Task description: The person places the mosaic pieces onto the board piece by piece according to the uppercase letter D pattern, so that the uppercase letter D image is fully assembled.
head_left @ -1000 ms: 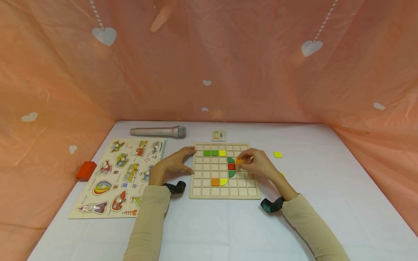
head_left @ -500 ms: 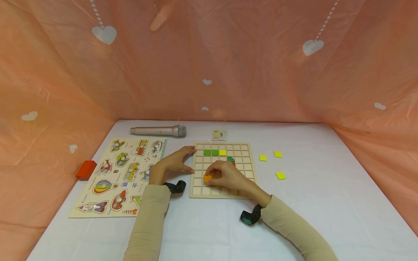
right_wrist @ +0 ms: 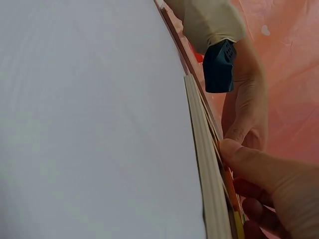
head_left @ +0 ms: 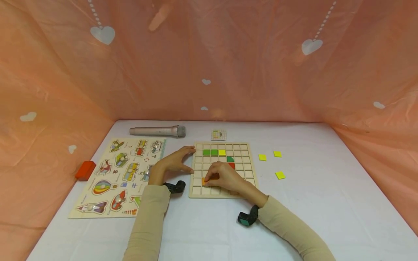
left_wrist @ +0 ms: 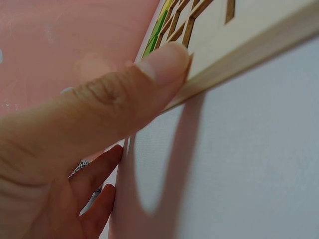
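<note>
Two hands meet the wooden grid board (head_left: 240,167) on the counter (head_left: 326,188). The left hand (head_left: 172,162) is loosely spread, thumb and fingers apart, touching the board's left edge (its own wrist view puts the thumb up on the rim). The right hand (head_left: 225,175) pinches an orange tile (head_left: 203,181) between thumb and fingers over the grid's lower left part; whether the tile lies flat in a cell is hidden.

The left hand stays as it was. A second ago the right hand held the orange tile just right of the red tile (head_left: 232,165); now it is lower and farther left, and less of the orange shows than half a second ago. Three yellow tiles (head_left: 262,157), partly covered then, now show in full at the right.

The left sleeve (head_left: 147,221) rises steeply, wrist bent toward the board; the right sleeve (head_left: 290,228) slants up and leftward.
</note>
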{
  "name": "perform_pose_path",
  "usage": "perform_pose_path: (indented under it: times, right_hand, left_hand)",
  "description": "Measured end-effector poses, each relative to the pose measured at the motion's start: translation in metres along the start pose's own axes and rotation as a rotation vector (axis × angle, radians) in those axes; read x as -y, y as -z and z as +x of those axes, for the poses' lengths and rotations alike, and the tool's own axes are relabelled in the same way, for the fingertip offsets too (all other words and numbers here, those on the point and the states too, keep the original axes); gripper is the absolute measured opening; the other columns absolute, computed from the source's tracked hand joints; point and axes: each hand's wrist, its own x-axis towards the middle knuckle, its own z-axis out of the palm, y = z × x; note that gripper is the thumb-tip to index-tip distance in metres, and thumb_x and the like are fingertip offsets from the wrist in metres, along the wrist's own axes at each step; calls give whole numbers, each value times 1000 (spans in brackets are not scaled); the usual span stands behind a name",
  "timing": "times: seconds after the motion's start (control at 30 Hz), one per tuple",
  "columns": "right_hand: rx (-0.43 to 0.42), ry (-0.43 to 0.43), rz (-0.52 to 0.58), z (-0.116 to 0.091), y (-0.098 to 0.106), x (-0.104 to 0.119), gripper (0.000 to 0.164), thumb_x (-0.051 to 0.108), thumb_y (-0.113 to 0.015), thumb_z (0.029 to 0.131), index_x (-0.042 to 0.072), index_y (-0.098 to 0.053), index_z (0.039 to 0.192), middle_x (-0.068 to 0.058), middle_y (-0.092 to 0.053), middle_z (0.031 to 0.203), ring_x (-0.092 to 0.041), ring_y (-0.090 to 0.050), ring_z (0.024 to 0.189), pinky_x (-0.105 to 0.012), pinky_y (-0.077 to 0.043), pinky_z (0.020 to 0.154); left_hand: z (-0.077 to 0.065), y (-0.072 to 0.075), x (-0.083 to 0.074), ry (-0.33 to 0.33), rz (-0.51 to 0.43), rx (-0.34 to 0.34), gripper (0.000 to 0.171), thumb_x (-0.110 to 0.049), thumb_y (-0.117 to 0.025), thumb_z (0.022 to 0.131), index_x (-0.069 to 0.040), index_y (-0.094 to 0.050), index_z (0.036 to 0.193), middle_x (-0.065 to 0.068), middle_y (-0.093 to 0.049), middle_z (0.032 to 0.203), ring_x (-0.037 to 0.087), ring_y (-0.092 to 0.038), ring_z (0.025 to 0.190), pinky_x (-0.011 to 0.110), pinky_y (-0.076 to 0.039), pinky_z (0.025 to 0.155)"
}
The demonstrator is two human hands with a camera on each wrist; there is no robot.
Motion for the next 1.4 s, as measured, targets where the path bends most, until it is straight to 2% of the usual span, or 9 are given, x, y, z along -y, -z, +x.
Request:
perform_pose_path:
  times: [0.23, 0.43, 0.57, 0.73, 0.83, 1.0, 1.27, 1.4]
  right_hand:
    - [-1, -16, -34, 0, 5, 0, 13, 28, -76, 77, 18, -73, 84, 11, -61, 86, -5, -49, 82, -21, -45, 69]
    - [-139, -22, 45, -6, 32, -20, 18, 17, -73, 81, 8, -69, 97, 0, -62, 88, -10, -53, 72, -23, -48, 60]
    - [-242, -70, 61, -16, 57, -36, 20, 7, -72, 81, 2, -68, 99, -8, -64, 92, -18, -56, 77, -29, -51, 64]
    - [-301, -167, 76, -36, 84, -55, 24, 5, -70, 82, -1, -66, 105, -15, -62, 105, -29, -59, 91, -42, -53, 78]
    - [-304, -190, 76, -48, 98, -66, 27, 2, -69, 82, -5, -64, 108, -20, -60, 108, -36, -58, 96, -48, -51, 83]
    - [-274, -291, 43, -66, 113, -79, 32, 4, -71, 80, -2, -63, 111, -17, -60, 111, -32, -57, 101, -46, -49, 89]
    - [-171, -450, 52, -81, 120, -91, 39, 4, -72, 79, -2, -61, 117, -16, -58, 115, -32, -56, 108, -44, -45, 95]
    - [-141, -414, -37, -84, 120, -93, 33, 5, -70, 82, -2, -64, 113, -14, -60, 109, -29, -57, 102, -40, -48, 91]
  left_hand:
    - [-1, 1, 0, -5, 2, -3, 81, -20, -79, 75, 6, -36, 139, 22, -25, 149, 37, -21, 138, 49, -19, 113]
    - [-1, 0, -1, 0, 0, -6, 82, -19, -79, 74, 6, -36, 139, 22, -25, 149, 37, -21, 138, 48, -18, 113]
    - [0, 0, 0, -7, 3, -8, 82, -20, -80, 73, 6, -36, 139, 22, -25, 149, 37, -21, 138, 48, -19, 113]
    - [0, 0, 1, -11, 0, -10, 82, -20, -79, 74, 6, -36, 139, 22, -26, 149, 37, -21, 138, 47, -19, 113]
    - [0, 0, 1, -6, 1, -8, 82, -20, -79, 74, 5, -36, 139, 22, -25, 149, 37, -21, 138, 47, -19, 113]
    - [0, 0, 2, 5, 4, -3, 83, -21, -79, 74, 4, -36, 139, 21, -25, 149, 36, -21, 138, 47, -19, 113]
    - [0, 0, 2, -4, 7, -5, 83, -21, -80, 73, 5, -37, 139, 22, -25, 149, 37, -20, 138, 48, -17, 114]
    - [1, -2, 4, -11, 5, -5, 83, -22, -80, 73, 5, -37, 139, 22, -25, 149, 37, -21, 138, 47, -17, 114]
